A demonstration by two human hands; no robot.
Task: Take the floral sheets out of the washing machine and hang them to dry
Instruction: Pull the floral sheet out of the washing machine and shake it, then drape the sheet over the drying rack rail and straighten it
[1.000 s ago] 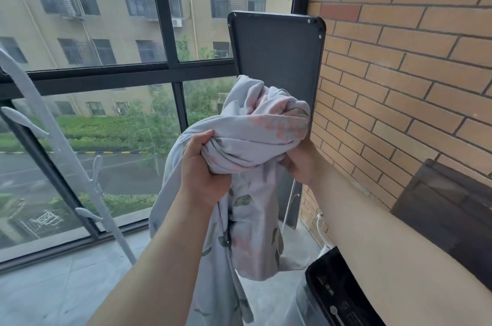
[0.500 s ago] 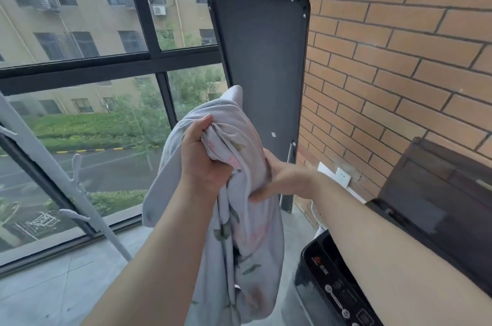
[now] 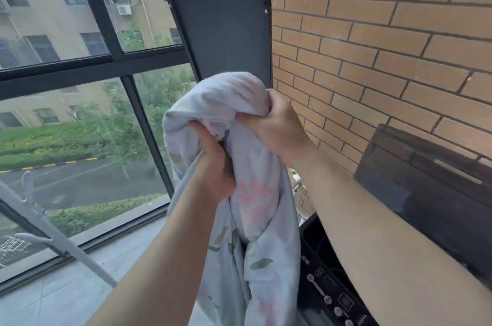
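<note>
The pale lavender-grey cotton sheet printed with pink blossoms and green leaves [image 3: 262,221] is held up in the air in front of the person, bunched into a thick twisted bundle. Its upper part is gathered between the two hands, and the rest hangs straight down past the forearms and out of the bottom of the view. The left hand [image 3: 215,166] grips a fold at the middle of the bundle, its fingers curled tightly into the cloth. The right hand [image 3: 277,126] sits just above and beside it, its fingers closed over the top of the bunched fabric. To the lower right, just beside the hanging cloth, is the black top-loading washing machine [image 3: 327,288] with round white controls on its panel. Its dark lid [image 3: 431,192] is raised against the orange brick wall [image 3: 386,46]. Behind the sheet a tall dark grey panel with rounded corners [image 3: 223,38] stands in the corner. Left of it is a large dark-framed window [image 3: 106,64], and a white slanted pole with hook-like pegs [image 3: 53,232] leans across the grey tiled floor [image 3: 53,299].
</note>
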